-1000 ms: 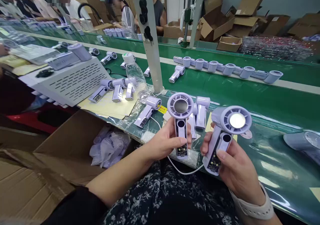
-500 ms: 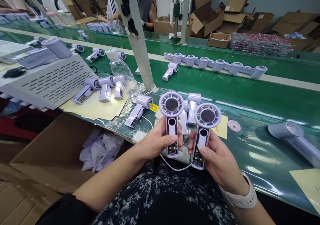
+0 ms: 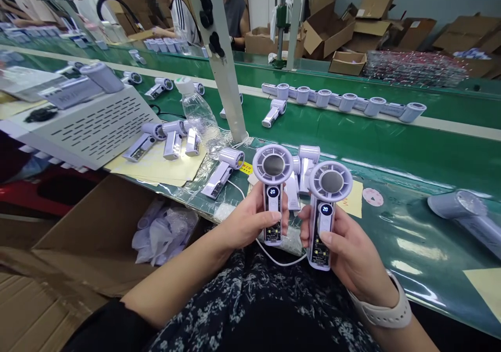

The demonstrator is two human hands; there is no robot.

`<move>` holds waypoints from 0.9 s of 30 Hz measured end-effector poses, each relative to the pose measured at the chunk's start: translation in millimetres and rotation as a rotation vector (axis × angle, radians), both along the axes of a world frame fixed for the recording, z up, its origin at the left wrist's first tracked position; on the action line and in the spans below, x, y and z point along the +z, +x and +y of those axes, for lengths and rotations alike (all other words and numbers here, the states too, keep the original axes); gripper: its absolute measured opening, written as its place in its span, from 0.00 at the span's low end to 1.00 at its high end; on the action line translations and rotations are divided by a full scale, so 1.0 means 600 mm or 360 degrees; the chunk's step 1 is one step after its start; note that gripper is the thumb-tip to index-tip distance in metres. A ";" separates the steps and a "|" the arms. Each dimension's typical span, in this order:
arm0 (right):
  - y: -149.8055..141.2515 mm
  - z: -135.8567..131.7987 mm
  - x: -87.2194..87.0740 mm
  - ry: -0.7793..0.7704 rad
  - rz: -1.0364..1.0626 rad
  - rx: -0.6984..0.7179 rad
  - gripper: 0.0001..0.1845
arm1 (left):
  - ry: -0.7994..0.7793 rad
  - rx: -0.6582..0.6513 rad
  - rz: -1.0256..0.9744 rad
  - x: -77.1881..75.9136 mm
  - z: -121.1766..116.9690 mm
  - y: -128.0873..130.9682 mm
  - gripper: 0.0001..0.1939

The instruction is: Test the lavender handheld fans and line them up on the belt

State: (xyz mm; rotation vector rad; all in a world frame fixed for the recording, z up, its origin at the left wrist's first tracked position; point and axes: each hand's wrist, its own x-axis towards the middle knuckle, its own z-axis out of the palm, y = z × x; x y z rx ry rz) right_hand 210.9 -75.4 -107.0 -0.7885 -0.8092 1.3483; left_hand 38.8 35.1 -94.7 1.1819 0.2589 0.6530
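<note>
In my left hand (image 3: pixel 250 217) is an upright lilac handheld fan (image 3: pixel 273 166), its round grille facing me. The thumb lies on the fan's handle, below a small round display that reads 20. My right hand (image 3: pixel 349 242) grips a second lilac handheld fan (image 3: pixel 331 183), held a little lower, its display also lit with 20. Both handles have bare circuit boards showing at the lower front. Just behind the two fans, more fan bodies (image 3: pixel 309 159) lie on the green table, partly hidden. Another lilac fan (image 3: pixel 224 173) rests to the left of my left hand.
A row of lilac fans (image 3: pixel 348 103) lies along the green conveyor belt (image 3: pixel 450 119). To the left are a vented metal box (image 3: pixel 102 125) and a clear plastic bottle (image 3: pixel 198 106). A grey post (image 3: pixel 227 70) rises ahead. Below the table edge stands an open carton (image 3: pixel 90 237). Co-workers sit across the belt.
The displays on both fans were dark and now light up with 20. The whole scene has shifted slightly to the right in view. Both hands keep their hold.
</note>
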 end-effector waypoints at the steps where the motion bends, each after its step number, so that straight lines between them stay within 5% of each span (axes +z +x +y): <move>1: -0.001 0.001 -0.002 -0.0014 0.0014 0.0010 0.14 | -0.0038 0.0030 -0.0001 -0.002 0.001 0.002 0.20; 7: -0.005 -0.009 -0.013 0.0003 -0.0009 -0.0049 0.11 | -0.0306 0.0153 -0.0062 -0.011 0.009 0.006 0.23; 16: 0.009 -0.004 -0.018 -0.0050 -0.0030 -0.0079 0.13 | 0.0059 0.0176 -0.0030 -0.011 0.009 0.007 0.19; 27: 0.005 -0.008 -0.014 -0.0075 0.0081 -0.0124 0.14 | 0.0027 0.0152 -0.0013 -0.014 0.001 0.015 0.19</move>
